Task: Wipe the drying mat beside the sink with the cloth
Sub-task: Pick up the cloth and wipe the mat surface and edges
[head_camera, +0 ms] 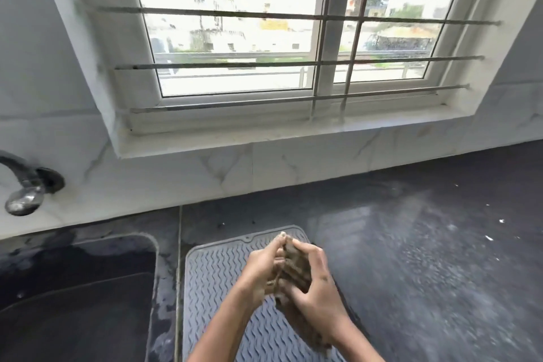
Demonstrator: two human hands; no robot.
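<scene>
A grey ribbed drying mat (214,279) lies on the dark counter just right of the sink (76,297). Above the mat's right half, a brown-grey cloth (295,269) is bunched between both hands. My left hand (263,266) grips the cloth from the left, fingers curled around it. My right hand (316,279) clasps it from the right, fingers wrapped over the bundle. A tail of the cloth hangs down under my right wrist and hides part of the mat. Whether the cloth touches the mat I cannot tell.
A dark tap (25,188) juts from the marble wall at the left above the sink. The dark counter (426,258) stretches right of the mat with small white specks on it. A barred window (293,32) with a white sill stands behind.
</scene>
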